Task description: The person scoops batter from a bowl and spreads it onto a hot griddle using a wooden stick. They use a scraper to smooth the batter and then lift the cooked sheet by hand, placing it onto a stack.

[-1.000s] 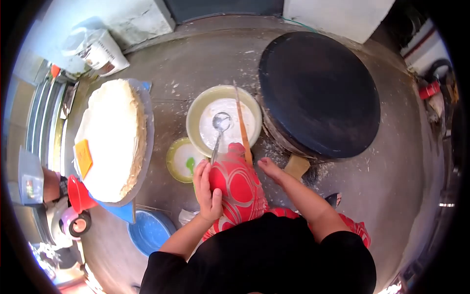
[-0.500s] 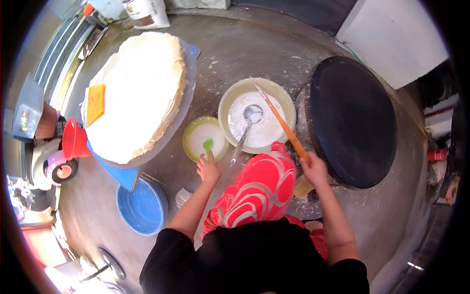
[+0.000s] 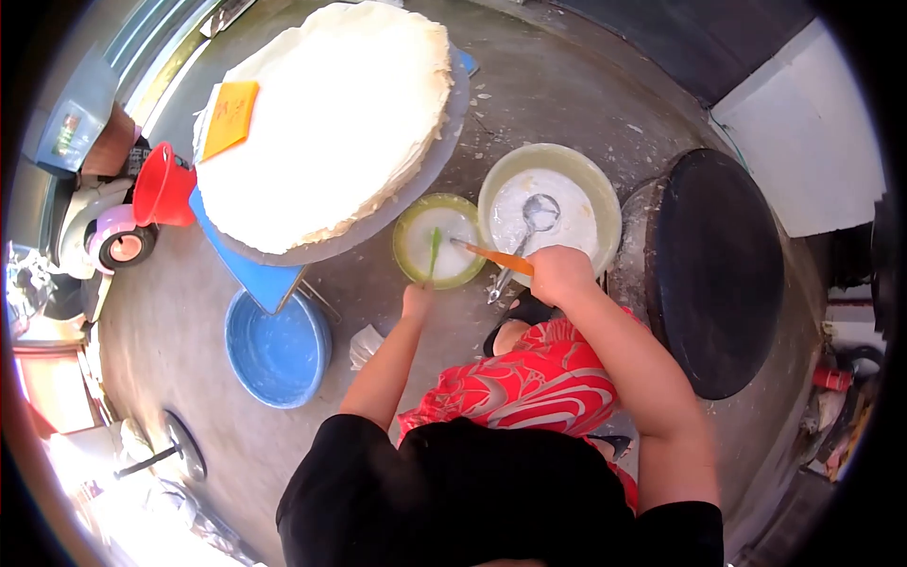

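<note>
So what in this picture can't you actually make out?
Head view:
- Right hand: its fingers curl under, so the hold on the orange stick is hidden.
- Ladle: handle end passes behind that hand.
- Orange card on the flatbread stack: writing too small.
- Black griddle: its base is hidden.

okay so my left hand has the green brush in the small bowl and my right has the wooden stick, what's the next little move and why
Probably lift the green brush out of the small bowl and carry it toward the dark griddle: the left hand grips it with its tip in the white liquid, and the griddle looks bare.
</note>
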Motion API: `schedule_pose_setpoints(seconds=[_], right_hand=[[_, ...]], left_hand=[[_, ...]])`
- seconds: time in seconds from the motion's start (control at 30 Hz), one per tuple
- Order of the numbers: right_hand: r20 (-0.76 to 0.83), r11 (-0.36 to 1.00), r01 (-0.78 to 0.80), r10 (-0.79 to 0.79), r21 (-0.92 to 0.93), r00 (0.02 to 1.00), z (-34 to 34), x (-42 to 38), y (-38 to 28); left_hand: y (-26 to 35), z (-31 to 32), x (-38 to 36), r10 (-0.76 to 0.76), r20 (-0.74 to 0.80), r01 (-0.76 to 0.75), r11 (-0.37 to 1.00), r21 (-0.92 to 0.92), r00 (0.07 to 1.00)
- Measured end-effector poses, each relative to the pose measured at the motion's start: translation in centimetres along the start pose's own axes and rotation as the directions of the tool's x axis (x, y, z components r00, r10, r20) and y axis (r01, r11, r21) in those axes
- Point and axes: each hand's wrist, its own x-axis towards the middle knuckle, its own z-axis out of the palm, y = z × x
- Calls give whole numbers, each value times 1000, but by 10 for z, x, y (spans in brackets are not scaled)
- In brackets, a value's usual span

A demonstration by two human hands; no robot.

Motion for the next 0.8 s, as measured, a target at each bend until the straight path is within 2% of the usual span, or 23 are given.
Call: schedule_pose_setpoints(seconds=[0.03, 0.07, 0.1, 0.2, 0.23, 0.27, 0.33, 0.4, 0.43, 0.5, 0.53, 0.6, 0.63, 0.7, 0.73, 0.8], right_hand=[[3, 1000, 11, -11, -5, 1000, 7, 8, -3], [-12, 994, -30, 31, 108, 999, 14, 13, -5], [-21, 973, -70, 76, 219, 997, 20, 17, -5], [19, 945, -114, 114, 307, 993, 37, 24, -5], [24, 946, -113, 111, 304, 994, 39, 26, -2], [65, 939, -139, 124, 315, 990, 41, 28, 1], [107, 931, -168, 140, 324, 984, 45, 28, 5], [71, 927, -164, 149, 338, 986, 47, 25, 8], [74, 928, -166, 150, 334, 986, 48, 23, 7], [-1, 946, -103, 108, 307, 994, 47, 18, 6], [-3, 947, -101, 107, 304, 994, 45, 15, 5], [-21, 997, 26, -24, 77, 999, 41, 8, -2], [-22, 997, 27, -26, 78, 999, 46, 9, -5], [-229, 991, 114, -126, -65, 965, 58, 14, -9], [-224, 991, 116, -127, -62, 966, 61, 15, -8], [-176, 995, 76, -86, -62, 981, 63, 16, -7]], left_hand=[[1, -5, -10, -8, -9, 7, 1000, -4, 1000], [0, -10, -26, 216, 19, -217, 972, 86, 976], [-1, -13, -42, 423, 67, -428, 888, 169, 904], [5, -8, -79, 475, 93, -484, 848, 216, 875], [21, -10, -83, 367, 106, -381, 906, 185, 924], [23, -10, -73, 360, 108, -374, 909, 184, 927], [28, -9, -50, 384, 6, -361, 862, 356, 923], [38, -13, -30, 278, -34, -256, 920, 298, 960], [38, -14, -21, 274, -33, -253, 922, 294, 961], [38, -19, -9, 122, -158, -89, 975, 202, 980], [38, -21, -10, 122, -160, -89, 976, 199, 979], [40, -26, -20, 130, -99, -102, 963, 250, 987], [41, -27, -34, 131, -100, -102, 963, 251, 986], [41, -23, -63, 440, -5, -432, 884, 181, 898], [39, -19, -60, 435, -4, -427, 885, 184, 900], [39, -15, -51, 241, -1, -236, 950, 203, 970]])
